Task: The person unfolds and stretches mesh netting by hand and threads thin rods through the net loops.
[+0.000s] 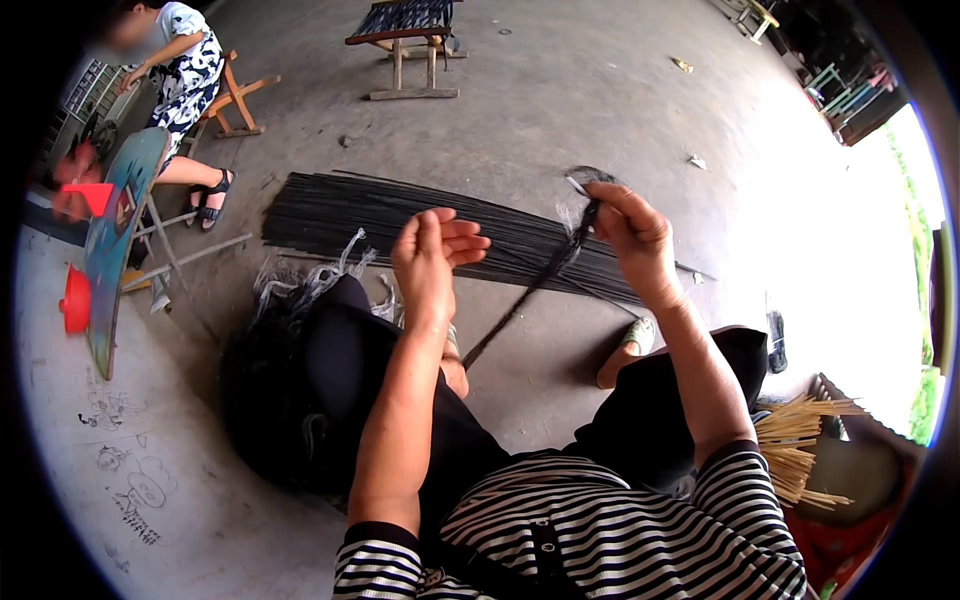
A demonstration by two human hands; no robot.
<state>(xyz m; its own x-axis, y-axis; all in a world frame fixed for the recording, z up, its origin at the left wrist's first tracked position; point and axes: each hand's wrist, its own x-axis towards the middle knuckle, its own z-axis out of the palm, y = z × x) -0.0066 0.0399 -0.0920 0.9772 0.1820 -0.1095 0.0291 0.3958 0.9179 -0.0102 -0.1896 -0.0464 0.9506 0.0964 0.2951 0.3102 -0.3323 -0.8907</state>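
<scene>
My right hand (630, 225) is closed, pinching the upper end of a black fibre strand (545, 272) between thumb and fingers. A small white tip (577, 186) and a loose dark loop show beside those fingertips. The strand slants down to the left, towards my left foot. My left hand (432, 255) is raised to the left of it, fingers apart and nothing visible in them. A bundle of long thin black sticks or strips (350, 215) lies on the floor beyond both hands. Black fibres with white-grey strands (300, 285) are heaped by my left knee.
A folding stool (415, 50) stands on the concrete at the back. At the left, a person (185, 75) sits near a tilted blue-green board (125, 240) with red parts. Straw-coloured stalks (800, 450) lie to my right, and litter (697, 161) dots the floor.
</scene>
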